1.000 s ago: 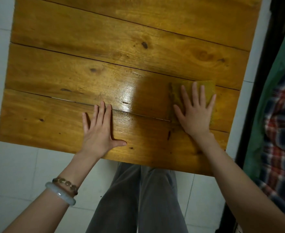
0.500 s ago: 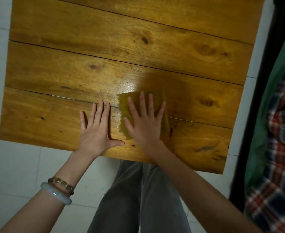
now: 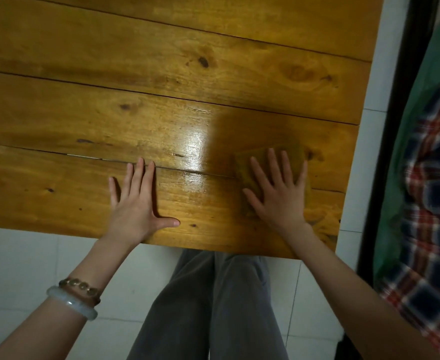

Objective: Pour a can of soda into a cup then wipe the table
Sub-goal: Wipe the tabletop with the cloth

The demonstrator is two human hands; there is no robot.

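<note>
Wooden planks make up the table (image 3: 161,81), which is shiny yellow-brown and fills most of the view above both hands. Long cracks run across it between the planks, and a bright wet-looking shine sits between the two hands. Under the table is a white tiled floor (image 3: 18,268), seen below and to the left of the left hand. Grey trousers (image 3: 208,307) show between the two arms, just under the near edge of the table. Off to the right of the right hand is a checked cloth (image 3: 432,203) in red, blue and white, with something green beside it.

Next comes the left hand (image 3: 135,203). It lies flat on the table near the front edge, with fingers straight and close and the thumb stuck out to the side. It holds nothing.

Then the right hand (image 3: 278,193) is spread wide and pressed flat on top of a yellow-green rag (image 3: 244,165). The rag lies on the table right under this hand, well apart from the left hand. Its edges peek out past the fingertips and the thumb.

Smallest are two bracelets (image 3: 78,294) on the left wrist, one pale and smooth, one made of beads.
</note>
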